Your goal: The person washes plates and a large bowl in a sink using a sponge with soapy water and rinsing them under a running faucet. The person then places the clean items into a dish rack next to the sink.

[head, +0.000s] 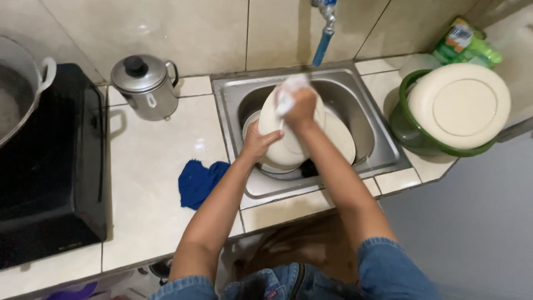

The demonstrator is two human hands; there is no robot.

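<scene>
Left hand (260, 141) gripping the round cream ceramic plate (288, 145) at its edge (tilted over the steel sink (233, 91)), right hand (300, 105) fingers clamping a white foamy sponge (286, 92) against it, blue cloth (199, 182) lying on the tiled tabletop (150, 183)

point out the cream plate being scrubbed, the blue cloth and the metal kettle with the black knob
round cream plate (288, 145): head view, lower face of the plate.
crumpled blue cloth (200, 182): head view, middle of the cloth.
steel kettle with black knob (145, 89): head view, side below the lid.

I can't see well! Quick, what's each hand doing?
Left hand: closed, holding the cream plate.
Right hand: closed on a white sponge.
</scene>
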